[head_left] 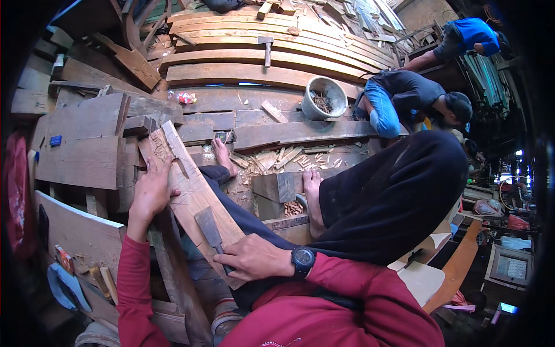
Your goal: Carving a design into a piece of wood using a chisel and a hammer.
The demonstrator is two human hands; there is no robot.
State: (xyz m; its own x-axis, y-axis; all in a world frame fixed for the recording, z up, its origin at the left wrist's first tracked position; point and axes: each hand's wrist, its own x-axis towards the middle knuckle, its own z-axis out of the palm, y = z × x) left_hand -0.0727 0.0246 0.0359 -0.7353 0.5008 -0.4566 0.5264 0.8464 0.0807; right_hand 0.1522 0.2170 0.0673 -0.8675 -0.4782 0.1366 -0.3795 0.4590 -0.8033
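Head view, looking down at a seated person: a long wooden board (193, 199) slants over the person's lap, running from beyond the left grip to beneath the right grip. The left grip (152, 189) rests palm down on the board's left edge, fingers spread; whether the thumb also presses inward is hard to tell. Just beyond its fingertips is a rough, chipped recess (159, 144). To its right, fine marked lines (186, 198) cross the wood.

Lower on the board, the right grip (252, 257) is wrapped around the handle of a flat-bladed tool (208, 227). Its broad metal blade reaches ahead of that grip, pointing up the board toward the left grip. Whether the blade touches the wood cannot be told.

To work well here, it seems best to steady the board firmly before putting force behind the blade. The left grip would be safer off to the side or behind the edge, since a slip could run straight toward it. Short, shallow strokes that stop at the marked lines should limit splitting, and a bare foot (313, 196), well beyond the right grip, should be clear of the blade's path.
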